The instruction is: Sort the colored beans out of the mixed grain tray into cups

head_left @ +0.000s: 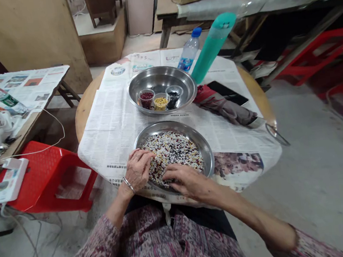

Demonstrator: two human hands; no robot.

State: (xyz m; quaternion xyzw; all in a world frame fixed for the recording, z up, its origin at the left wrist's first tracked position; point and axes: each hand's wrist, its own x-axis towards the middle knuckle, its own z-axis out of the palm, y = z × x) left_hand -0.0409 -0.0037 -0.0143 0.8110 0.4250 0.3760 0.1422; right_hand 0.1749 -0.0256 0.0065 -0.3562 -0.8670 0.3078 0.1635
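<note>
steel catches the light on the near pan (207,151), a shallow round dish that sits at the front edge of the newspaper-covered table (111,123), close enough to the person's lap for both arms to reach it without stretching. it is filled with mixed beans (174,149), white, dark and reddish grains spread in a thin layer, probably so single grains can be seen and picked out. the left hand (139,170) rests on the pan's left rim with its fingers curled together and the tips drawn in among the beans, as if pinching a few; what it holds, if anything, is too small to tell. the right hand (187,179) lies flat and low over the near side of the heap, fingers together and pointing left, touching the grains rather than clamped on anything. behind, a second steel pan (180,77) carries 3 small cups (161,101), holding red, yellow and black grains apart by colour. a teal bottle (213,46) and a clear water bottle (189,52) stand beyond it, out of the way.
</note>
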